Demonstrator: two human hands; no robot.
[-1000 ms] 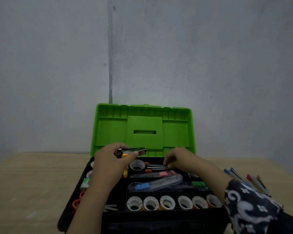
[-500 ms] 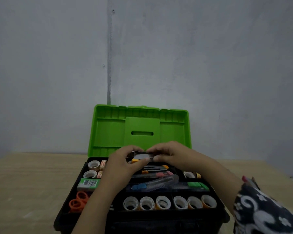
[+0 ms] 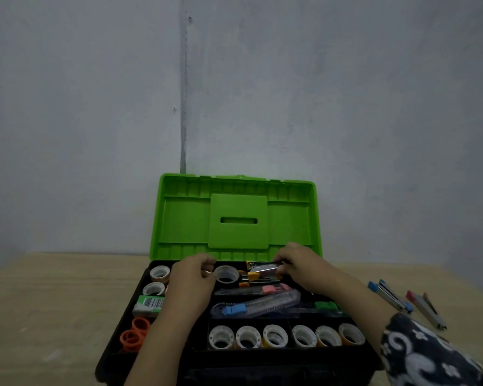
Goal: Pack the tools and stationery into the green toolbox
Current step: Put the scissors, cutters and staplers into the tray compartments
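The green toolbox (image 3: 184,218) stands open with its lid upright; its black tray (image 3: 262,355) holds several tape rolls (image 3: 247,336), a clear tape roll (image 3: 226,273), a blue cutter (image 3: 255,305), a pink cutter (image 3: 273,288), a green-labelled box (image 3: 149,304) and orange scissors (image 3: 133,334). My right hand (image 3: 299,264) grips the end of a metal and orange stapler (image 3: 261,270) lying in the back compartment. My left hand (image 3: 191,277) hovers over the tray beside the clear tape roll, fingers curled with nothing seen in them.
On the wooden table (image 3: 53,302) right of the box lie a blue stapler (image 3: 389,295) and a red stapler (image 3: 425,307). A grey wall stands close behind the lid.
The stapler passed from my left hand to my right hand and came down into the back compartment. My left hand drew back to the left.
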